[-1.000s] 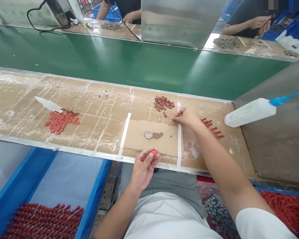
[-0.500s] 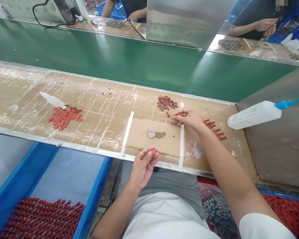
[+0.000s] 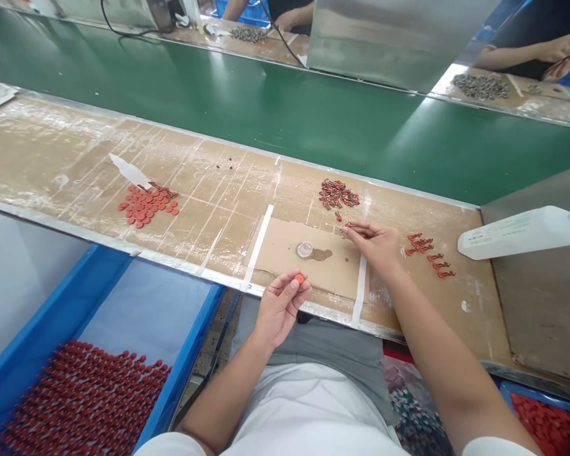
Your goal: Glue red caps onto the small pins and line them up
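Note:
My left hand [image 3: 281, 310] pinches a small round red disc [image 3: 299, 278] between thumb and fingers, just in front of the cardboard's near edge. Behind it, a small round dish [image 3: 304, 250] sits on the brown cardboard sheet [image 3: 285, 237] beside a dark wet stain. My right hand [image 3: 377, 246] is over the cardboard's right rear corner, fingertips closed on a small red-and-dark part [image 3: 346, 227]. Close to those fingertips lies one loose part [image 3: 338, 216], with a pile of similar red-and-dark parts [image 3: 335, 193] behind it.
Red discs [image 3: 145, 206] lie in a heap at left. Joined red pieces [image 3: 434, 256] stand right, near a white bottle [image 3: 517, 233]. A blue-rimmed bin [image 3: 190, 342] holds rows of red pieces. A green belt [image 3: 266, 107] runs behind; another person's hands [image 3: 563, 56] work beyond it.
My view has turned, so the table appears shifted right. My right hand has drawn slightly back from the pile with the small part; my left hand holds the disc a little closer to the dish.

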Motion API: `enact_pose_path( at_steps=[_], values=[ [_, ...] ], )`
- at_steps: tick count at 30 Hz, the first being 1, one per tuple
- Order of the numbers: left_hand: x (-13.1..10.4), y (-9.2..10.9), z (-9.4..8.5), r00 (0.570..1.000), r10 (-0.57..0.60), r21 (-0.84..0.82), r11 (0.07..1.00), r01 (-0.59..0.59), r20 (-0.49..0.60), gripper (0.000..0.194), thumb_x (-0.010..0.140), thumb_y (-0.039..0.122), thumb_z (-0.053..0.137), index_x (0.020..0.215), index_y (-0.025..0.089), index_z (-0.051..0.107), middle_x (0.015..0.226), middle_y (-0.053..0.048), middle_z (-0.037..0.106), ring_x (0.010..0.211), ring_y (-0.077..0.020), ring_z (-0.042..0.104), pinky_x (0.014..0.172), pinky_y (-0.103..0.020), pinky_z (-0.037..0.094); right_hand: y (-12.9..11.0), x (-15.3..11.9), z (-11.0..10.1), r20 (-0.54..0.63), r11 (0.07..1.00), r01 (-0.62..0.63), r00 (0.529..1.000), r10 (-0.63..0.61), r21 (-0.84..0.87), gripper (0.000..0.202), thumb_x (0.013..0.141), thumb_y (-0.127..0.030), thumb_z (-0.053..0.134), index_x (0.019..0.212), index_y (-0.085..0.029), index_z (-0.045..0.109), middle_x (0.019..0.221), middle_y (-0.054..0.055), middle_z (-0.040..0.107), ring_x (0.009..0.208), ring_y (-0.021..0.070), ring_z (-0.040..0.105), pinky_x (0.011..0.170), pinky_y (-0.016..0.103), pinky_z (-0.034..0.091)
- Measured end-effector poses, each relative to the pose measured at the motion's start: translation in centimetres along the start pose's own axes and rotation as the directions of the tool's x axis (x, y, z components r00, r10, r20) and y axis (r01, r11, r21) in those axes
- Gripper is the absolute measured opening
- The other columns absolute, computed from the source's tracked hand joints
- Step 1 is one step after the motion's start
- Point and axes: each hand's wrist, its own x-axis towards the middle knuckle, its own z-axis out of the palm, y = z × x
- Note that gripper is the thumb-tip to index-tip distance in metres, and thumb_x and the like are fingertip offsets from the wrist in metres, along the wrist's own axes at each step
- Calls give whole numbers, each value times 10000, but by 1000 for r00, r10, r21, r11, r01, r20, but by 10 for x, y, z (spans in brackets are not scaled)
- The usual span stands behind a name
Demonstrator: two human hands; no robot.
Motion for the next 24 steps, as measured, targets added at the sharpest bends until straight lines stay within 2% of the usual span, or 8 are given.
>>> enact_pose_path(
  at_steps=[4,7,11,16,24],
  values=[
    [2,-1,1,999,39,-23,999,-39,-6,205,767,173,760,966,152,718,968,-50,742,823,-95,707,848,-226,574,-17,-28,23,-50,988,128,991,-124,85,319,735,-415,760,968,-197,759,920,68,768,740,191,728,676,313,613],
    [3,-1,1,999,43,-19,999,-43,12,202,771,168,754,969,147,719,973,-49,741,832,-96,706,863,-231,567,-24,-42,38,-63,969,247,967,-246,-1,235,786,-392,719,952,-231,764,913,47,769,675,159,695,645,297,588],
    [2,-1,0,999,36,-13,999,-36,13,232,756,169,767,982,145,720,995,-52,739,851,-105,704,905,-259,550,-25,-45,48,-16,914,371,925,-379,-166,190,829,-370,672,966,-268,755,900,37,763,664,163,661,678,324,571],
    [2,0,-1,1000,29,-16,999,-28,7,257,745,183,779,991,141,721,1003,-63,738,848,-116,705,924,-282,540,-20,-40,53,31,883,430,901,-432,-190,168,839,-362,658,958,-276,742,917,47,756,787,202,689,786,367,569],
    [3,2,-1,999,21,-34,999,-20,39,200,790,160,737,989,150,722,993,-43,739,852,-95,701,890,-237,552,-12,-36,56,91,852,496,868,-488,-167,161,871,-322,627,993,-290,728,986,41,755,897,217,701,849,385,559]
  ],
)
